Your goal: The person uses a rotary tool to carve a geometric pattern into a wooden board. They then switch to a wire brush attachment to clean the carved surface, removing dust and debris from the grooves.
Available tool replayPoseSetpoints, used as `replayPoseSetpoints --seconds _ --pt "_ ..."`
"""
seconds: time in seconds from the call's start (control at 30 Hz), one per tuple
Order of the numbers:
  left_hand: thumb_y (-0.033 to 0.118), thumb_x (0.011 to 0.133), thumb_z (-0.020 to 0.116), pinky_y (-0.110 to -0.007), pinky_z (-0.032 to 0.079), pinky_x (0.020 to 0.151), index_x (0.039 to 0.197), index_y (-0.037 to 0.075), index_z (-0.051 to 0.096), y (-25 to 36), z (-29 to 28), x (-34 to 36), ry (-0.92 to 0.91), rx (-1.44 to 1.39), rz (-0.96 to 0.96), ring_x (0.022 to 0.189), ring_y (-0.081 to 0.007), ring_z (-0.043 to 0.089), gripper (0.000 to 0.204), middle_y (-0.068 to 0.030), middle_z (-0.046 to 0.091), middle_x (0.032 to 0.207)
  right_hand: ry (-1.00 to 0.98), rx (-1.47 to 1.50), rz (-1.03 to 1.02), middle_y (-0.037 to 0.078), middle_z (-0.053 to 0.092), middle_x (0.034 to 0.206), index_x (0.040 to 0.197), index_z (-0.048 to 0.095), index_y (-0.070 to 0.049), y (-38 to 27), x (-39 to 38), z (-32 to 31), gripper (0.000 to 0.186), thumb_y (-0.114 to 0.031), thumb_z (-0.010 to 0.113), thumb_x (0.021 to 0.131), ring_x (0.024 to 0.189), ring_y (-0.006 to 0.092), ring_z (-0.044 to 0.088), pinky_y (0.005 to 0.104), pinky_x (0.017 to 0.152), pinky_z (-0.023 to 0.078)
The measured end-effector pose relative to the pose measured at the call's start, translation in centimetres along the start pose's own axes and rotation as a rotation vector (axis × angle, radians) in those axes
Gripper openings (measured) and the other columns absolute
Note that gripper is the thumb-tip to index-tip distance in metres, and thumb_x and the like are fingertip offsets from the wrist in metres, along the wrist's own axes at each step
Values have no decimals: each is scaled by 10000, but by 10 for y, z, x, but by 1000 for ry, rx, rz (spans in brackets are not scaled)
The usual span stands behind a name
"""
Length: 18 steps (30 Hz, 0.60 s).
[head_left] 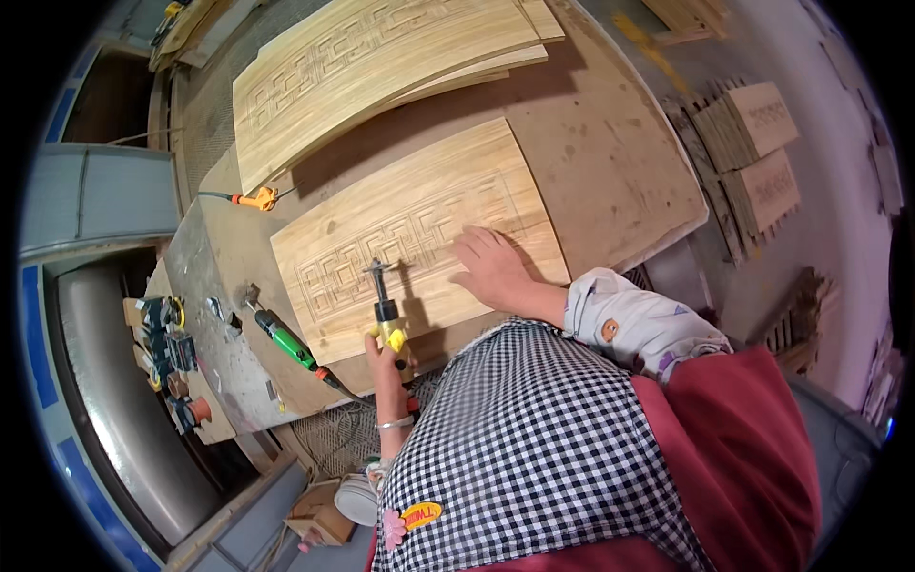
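A pale carved wooden panel (412,250) lies flat on the table, with a band of square fretwork along its middle. My left hand (383,370) is wrapped around a yellow and black hand-held grinder (385,313), whose grey shaft points away from me. The grinder's thin, wide head reaches the carved band; I cannot tell whether it touches the wood. My right hand (496,271) rests on the panel's right half, palm down and fingers stretched out, holding nothing.
More carved panels (381,81) lie stacked at the table's far side. A green power tool (286,341) and an orange cord connector (257,198) lie left of my panel. Batteries and small tools (172,334) sit at the left edge. Stacked boards (748,153) stand beyond the table's right edge.
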<state>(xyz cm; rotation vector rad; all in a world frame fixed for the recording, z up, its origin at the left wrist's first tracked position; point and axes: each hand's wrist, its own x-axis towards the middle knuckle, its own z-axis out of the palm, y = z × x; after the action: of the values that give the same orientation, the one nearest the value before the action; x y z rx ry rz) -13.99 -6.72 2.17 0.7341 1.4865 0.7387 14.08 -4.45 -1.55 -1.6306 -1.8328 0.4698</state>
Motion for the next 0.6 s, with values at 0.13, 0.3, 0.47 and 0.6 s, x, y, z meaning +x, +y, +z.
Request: replayPoseSetpoints --seconds 0.13,0.3,0.47,0.6 --pt "200 992 585 -277 481 526 1217 105 469 11 -53 -6 -76 -23 -67 603 -142 579 271 -54 603 827 -32 -330 -5 133 495 1547 1461 546 -34 1 -26 17 731 -436 732 880 1492 333 369 519 1255 244" --pt "161 984 582 -284 478 501 1182 60 475 28 -98 9 -118 103 -95 570 -149 579 247 -69 607 815 3 -327 48 124 461 1592 1512 500 -53 7 -33 20 824 -517 720 868 1498 309 370 504 1255 251" --pt "217 898 750 -279 450 449 1160 20 512 44 -98 46 -136 435 -84 528 -148 591 405 -61 606 752 -6 -465 107 120 451 1601 1552 457 -75 47 -48 -20 840 -525 701 886 1501 332 366 501 1266 239" --pt "249 871 789 -280 440 433 1144 -5 531 44 -71 65 -200 537 -119 507 -151 590 454 -54 594 695 -1 -562 93 119 450 1607 1564 446 -86 94 -61 -61 830 -509 697 895 1504 331 367 510 1275 226"
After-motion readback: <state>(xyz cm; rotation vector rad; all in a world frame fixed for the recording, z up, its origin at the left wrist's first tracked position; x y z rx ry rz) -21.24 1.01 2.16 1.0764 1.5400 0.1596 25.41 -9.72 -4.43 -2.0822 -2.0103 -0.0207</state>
